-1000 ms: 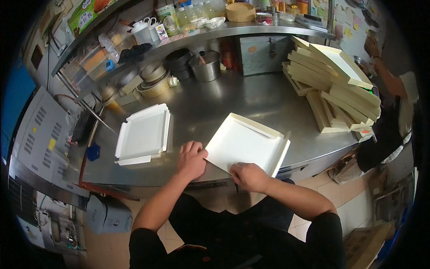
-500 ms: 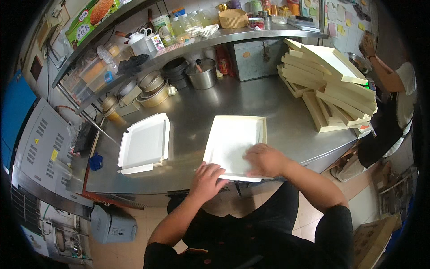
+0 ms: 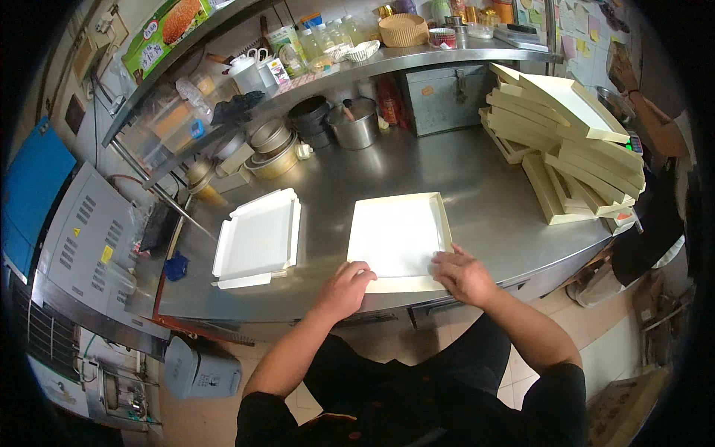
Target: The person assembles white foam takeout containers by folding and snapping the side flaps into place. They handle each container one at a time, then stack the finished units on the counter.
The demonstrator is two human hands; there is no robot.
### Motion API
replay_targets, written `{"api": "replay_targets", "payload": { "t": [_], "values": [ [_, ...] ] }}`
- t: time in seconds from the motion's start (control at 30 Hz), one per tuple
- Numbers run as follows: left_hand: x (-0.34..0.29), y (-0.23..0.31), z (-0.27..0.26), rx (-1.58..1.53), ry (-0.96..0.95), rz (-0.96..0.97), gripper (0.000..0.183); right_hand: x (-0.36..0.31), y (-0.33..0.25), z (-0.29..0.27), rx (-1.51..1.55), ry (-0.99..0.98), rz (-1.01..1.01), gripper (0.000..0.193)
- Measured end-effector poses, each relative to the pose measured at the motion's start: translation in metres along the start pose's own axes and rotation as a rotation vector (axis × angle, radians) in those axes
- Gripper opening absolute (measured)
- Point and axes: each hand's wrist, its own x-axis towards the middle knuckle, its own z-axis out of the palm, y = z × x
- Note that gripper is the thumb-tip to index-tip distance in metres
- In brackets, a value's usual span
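Wall-folding, apparently: left hand (image 3: 345, 290), right hand (image 3: 465, 279) pinch cardboard tray (image 3: 398, 232) near steel table's (image 3: 325, 216) front edge; next calls for squaring corners.

I'm in a kitchen, seemingly commercial; my counter (image 3: 328, 216) is stainless steel; a metal pot (image 3: 354, 132) and round pans (image 3: 272, 164) line its back; bottles (image 3: 311, 47) and fluted paper liners (image 3: 403, 32) share the shelf (image 3: 424, 58) above.

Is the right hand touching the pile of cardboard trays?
No, the right hand is at the near right corner of the middle tray.
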Motion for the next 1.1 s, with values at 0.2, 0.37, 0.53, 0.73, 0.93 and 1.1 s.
{"api": "replay_targets", "payload": {
  "t": [0.2, 0.37, 0.53, 0.73, 0.93, 1.1],
  "values": [
    [-0.004, -0.008, 0.002, 0.008, 0.133, 0.206, 0.011, -0.003, -0.01, -0.01, -0.118, 0.008, -0.081, 0.019],
    [0.0, -0.015, 0.015, 0.129, 0.082, 0.057, 0.013, 0.022, 0.004, -0.002, -0.329, 0.062, -0.108, 0.016],
    [0.029, -0.005, 0.041, 0.27, 0.15, -0.111, 0.014, 0.067, -0.024, 0.039, -0.525, -0.117, 0.184, 0.021],
    [0.01, 0.014, 0.043, 0.132, 0.237, 0.021, 0.02, 0.093, -0.002, 0.048, -0.141, -0.12, -0.098, 0.022],
    [0.006, -0.02, 0.029, -0.301, 0.122, -0.144, 0.031, 0.092, -0.007, 0.06, -0.009, -0.122, -0.232, 0.015],
    [0.014, 0.008, 0.027, -0.31, 0.216, -0.238, 0.025, 0.09, -0.009, 0.057, 0.022, -0.143, -0.177, 0.017]
  ]
}}
